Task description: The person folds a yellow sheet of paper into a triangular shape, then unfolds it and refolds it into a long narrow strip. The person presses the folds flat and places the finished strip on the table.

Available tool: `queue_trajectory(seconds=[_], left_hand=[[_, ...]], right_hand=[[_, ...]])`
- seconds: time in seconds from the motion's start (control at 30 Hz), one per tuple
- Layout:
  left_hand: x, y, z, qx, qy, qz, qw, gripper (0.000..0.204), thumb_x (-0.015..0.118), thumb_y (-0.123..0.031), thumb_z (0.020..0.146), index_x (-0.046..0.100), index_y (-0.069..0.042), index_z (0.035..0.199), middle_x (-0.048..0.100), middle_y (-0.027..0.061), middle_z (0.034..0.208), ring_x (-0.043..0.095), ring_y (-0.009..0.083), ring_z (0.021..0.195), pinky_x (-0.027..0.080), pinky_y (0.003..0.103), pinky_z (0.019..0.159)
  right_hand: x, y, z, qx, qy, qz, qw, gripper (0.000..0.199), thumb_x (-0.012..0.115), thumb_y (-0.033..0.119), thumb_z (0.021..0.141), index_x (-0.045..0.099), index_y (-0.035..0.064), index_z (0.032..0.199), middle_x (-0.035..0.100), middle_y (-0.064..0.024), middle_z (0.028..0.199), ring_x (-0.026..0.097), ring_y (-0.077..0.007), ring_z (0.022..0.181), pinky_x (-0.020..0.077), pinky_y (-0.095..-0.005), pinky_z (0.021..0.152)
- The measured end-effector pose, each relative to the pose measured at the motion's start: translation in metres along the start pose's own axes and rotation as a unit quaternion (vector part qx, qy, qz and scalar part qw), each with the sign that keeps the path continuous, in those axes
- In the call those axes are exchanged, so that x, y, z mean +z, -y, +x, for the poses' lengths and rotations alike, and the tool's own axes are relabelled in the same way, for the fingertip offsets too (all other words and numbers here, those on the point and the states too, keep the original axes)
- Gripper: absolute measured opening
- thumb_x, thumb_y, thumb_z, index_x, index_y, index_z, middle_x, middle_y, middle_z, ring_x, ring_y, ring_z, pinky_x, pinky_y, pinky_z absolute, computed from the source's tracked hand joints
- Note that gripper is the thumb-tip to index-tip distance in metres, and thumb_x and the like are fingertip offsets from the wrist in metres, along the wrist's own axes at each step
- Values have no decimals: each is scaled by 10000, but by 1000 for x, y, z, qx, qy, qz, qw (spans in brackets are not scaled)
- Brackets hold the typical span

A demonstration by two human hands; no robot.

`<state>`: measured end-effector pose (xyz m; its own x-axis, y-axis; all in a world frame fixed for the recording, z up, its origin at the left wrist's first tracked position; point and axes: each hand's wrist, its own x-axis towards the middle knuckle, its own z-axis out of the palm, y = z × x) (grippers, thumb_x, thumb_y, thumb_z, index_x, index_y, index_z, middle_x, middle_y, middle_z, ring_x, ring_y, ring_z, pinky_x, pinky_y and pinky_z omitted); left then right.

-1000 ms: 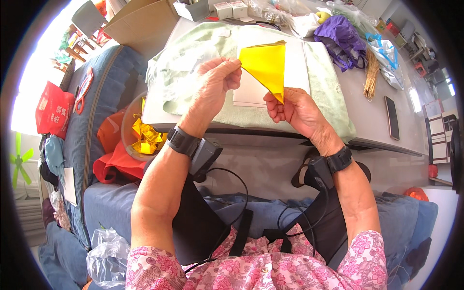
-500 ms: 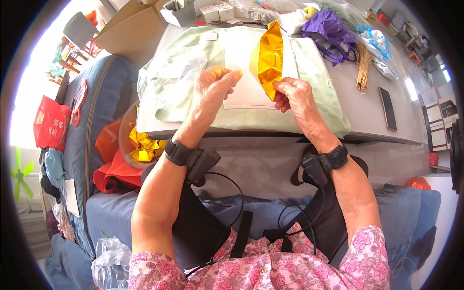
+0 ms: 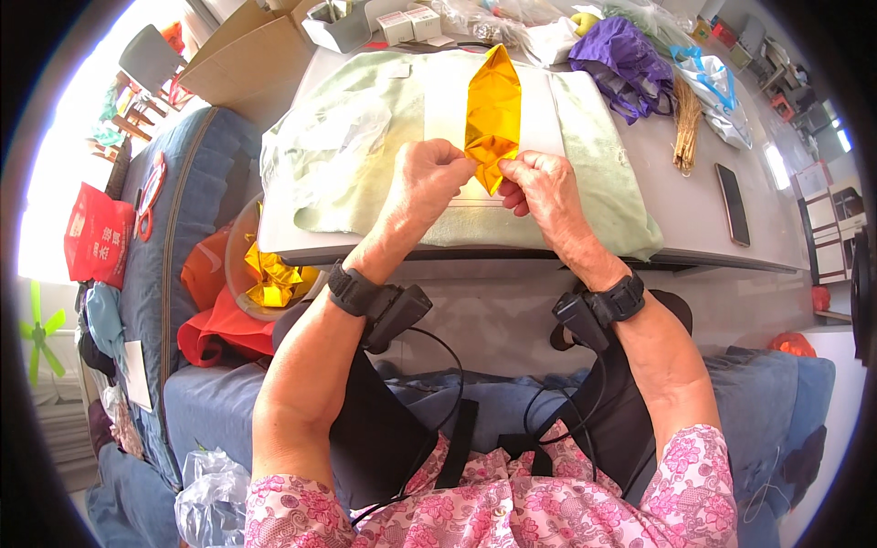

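A folded piece of gold foil paper, long with pointed ends, is held up over the table between my two hands. My left hand pinches its left edge near the lower end. On the opposite edge, the fingertips of my right hand are closed on the same piece. Its lower part is creased and points toward me. Beneath it a white sheet lies on a pale green cloth. At my left, a clear round tub contains more folded gold paper.
A clear plastic bag lies on the cloth's left. A phone, a straw bundle and a purple bag rest at the right. Small boxes stand at the back. Black cables hang from my wrist devices.
My left hand has moved right and taken hold of the gold paper's edge. The paper has turned to face me more and shifted slightly left, with my right hand still gripping it.
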<state>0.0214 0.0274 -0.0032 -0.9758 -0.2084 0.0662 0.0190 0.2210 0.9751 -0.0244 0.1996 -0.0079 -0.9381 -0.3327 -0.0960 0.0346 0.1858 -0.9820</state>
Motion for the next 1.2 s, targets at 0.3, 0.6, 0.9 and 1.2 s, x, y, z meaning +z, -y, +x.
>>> queue_trajectory(seconds=[0.3,0.6,0.9,1.2], left_hand=[[-5,1,0,-33,24,-15,999,210,658,-173,819,662,32,773,603,29,642,543,81,562,431,224,517],[-6,-2,0,-77,17,-102,992,166,655,-142,819,675,10,755,604,36,625,521,84,520,396,208,485],[-10,4,3,-97,41,-142,984,153,679,-133,807,675,1,732,601,37,612,521,88,511,395,210,489],[-11,-1,0,57,-66,65,994,190,694,-169,854,665,18,840,632,29,704,575,103,643,468,278,580]], right_hand=[[-7,11,0,10,37,2,999,261,596,255,860,632,23,746,578,-27,640,529,-101,529,442,-239,506],[-11,5,2,9,54,47,997,262,603,266,866,638,26,767,584,-27,648,530,-105,533,437,-241,509],[-13,0,1,-3,67,81,994,275,604,275,872,637,20,777,592,-32,664,538,-105,556,448,-242,535],[-17,7,6,-49,23,-56,997,260,604,215,882,634,-2,742,621,-60,627,590,-105,545,479,-277,498]])
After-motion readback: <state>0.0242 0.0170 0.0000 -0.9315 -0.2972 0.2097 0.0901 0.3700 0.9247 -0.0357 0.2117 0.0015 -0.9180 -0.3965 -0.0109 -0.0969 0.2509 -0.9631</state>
